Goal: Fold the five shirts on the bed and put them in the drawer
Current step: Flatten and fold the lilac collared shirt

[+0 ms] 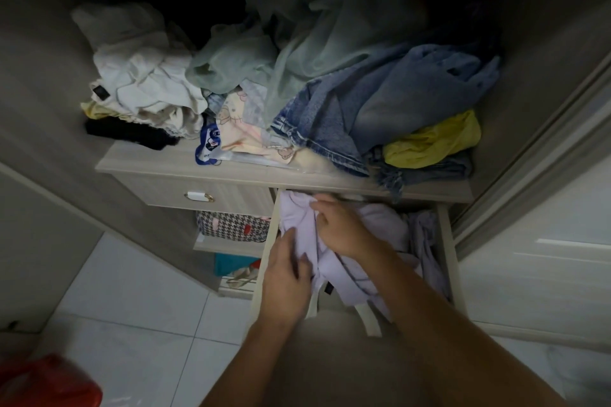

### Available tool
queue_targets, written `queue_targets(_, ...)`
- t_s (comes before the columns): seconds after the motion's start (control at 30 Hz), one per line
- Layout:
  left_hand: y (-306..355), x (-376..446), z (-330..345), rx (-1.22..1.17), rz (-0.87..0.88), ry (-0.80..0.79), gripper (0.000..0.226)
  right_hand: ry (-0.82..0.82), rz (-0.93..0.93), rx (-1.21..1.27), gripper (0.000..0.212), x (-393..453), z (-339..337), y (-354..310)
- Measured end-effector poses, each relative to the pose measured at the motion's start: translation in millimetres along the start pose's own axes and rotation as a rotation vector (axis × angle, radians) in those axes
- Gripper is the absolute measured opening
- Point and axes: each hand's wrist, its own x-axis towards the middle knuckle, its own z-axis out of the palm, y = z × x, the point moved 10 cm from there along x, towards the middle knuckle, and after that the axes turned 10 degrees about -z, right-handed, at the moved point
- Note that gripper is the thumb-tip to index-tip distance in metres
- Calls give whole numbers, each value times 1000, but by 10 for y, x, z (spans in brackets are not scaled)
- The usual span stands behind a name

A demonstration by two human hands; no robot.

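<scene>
1. Head view looks down into a dim wardrobe with grey-beige walls, a sliding door frame (529,149) at the right and pale floor tiles (132,307) below.
2. One wooden shelf top (158,165) carries loose heaps: white clothes (145,79), a pale green sheer cloth (297,43), blue denim (380,109), one yellow garment (433,139) and one cartoon-print packet (244,132).
3. I count two drawers: one closed drawer (198,196) with a white handle at the left, and one open drawer (449,241) at the right.
4. Lilac shirts (390,228) fill the open drawer, crumpled together, so I cannot tell how many.
5. Below the closed drawer sits one houndstooth bag (231,225), with a teal item (231,263) under it.
6. One red object (46,380) shows at the bottom left on the floor.
7. My left hand (287,281) lies at the drawer's left side, its fingers (287,238) together and nearly straight, pressing on the lilac fabric.
8. My right hand (344,225) has its fingers (322,200) curled, pinching a fold of the same lilac shirt near the drawer's back edge.
</scene>
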Motion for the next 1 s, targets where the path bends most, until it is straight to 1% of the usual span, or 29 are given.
queue_targets(0.03, 1, -1, 7, 0, -1, -2, 52, 35, -3, 12, 44, -6, -32, -7)
queue_targets(0.07, -6, -6, 15, 11, 1, -6, 53, -7, -7, -9, 50, -29, 33, -12)
queue_targets(0.13, -14, -17, 56, 34, -2, -42, 54, -210, 30, -90, 62, -160, 359, 49)
queue_targets(0.17, -12, -24, 76, 50, -6, -68, 56, -258, 33, -111, 63, -218, 470, 81)
queue_targets(0.2, -16, -22, 100, 88, -11, -86, 58, -242, 15, -115, 61, -253, 505, 100)
queue_targets(0.27, -33, -48, 157, 203, 0, -114, 67, -115, -50, -125, 57, -317, 402, 60)
queue_targets(0.3, 38, -87, 147, 307, 60, -88, 72, -41, -72, -164, 55, -372, 303, 40)
queue_targets(0.33, 178, -133, 142, 410, 179, -36, 77, 40, -73, -225, 53, -445, 193, 48)
queue_targets(0.37, 334, -177, 166, 466, 310, 4, 78, 117, -36, -279, 54, -545, 81, 91)
queue_targets(0.4, 451, -218, 211, 435, 413, 14, 75, 182, 36, -313, 57, -671, -18, 172)
queue_targets(0.43, 537, -228, 269, 401, 469, -1, 71, 228, 124, -339, 63, -817, -87, 296)
queue_targets(0.47, 523, -189, 357, 390, 469, -54, 67, 248, 216, -358, 68, -985, -122, 453)
queue_targets(0.5, 420, -130, 483, 438, 423, -141, 65, 249, 298, -357, 74, -1157, -140, 605)
queue_targets(0.53, 261, -90, 586, 542, 371, -208, 66, 247, 352, -342, 80, -1314, -148, 731)
queue_targets(0.57, 105, -60, 652, 671, 359, -233, 68, 241, 380, -326, 87, -1428, -150, 827)
queue_targets(0.6, -17, -47, 696, 751, 382, -236, 70, 235, 388, -322, 90, -1498, -156, 889)
queue_targets(0.63, -98, -37, 722, 776, 403, -237, 73, 240, 384, -316, 87, -1527, -178, 905)
queue_targets(0.7, -127, -22, 745, 757, 439, -237, 81, 269, 396, -243, 67, -1513, -248, 867)
queue_targets(0.77, -138, -16, 799, 775, 448, -256, 90, 318, 350, -177, 53, -1469, -355, 740)
queue_targets(0.83, -82, -20, 766, 698, 465, -266, 93, 387, 266, -125, 52, -1523, -519, 521)
queue_targets(0.87, -58, -21, 731, 660, 461, -282, 91, 448, 253, -67, 54, -1641, -597, 436)
queue_targets(0.93, -32, -28, 680, 592, 421, -344, 84, 613, 322, 99, 54, -2035, -718, 339)
queue_targets(1.0, 84, -135, 597, 369, 392, -382, 76, 785, 449, 260, 48, -2550, -741, 317)
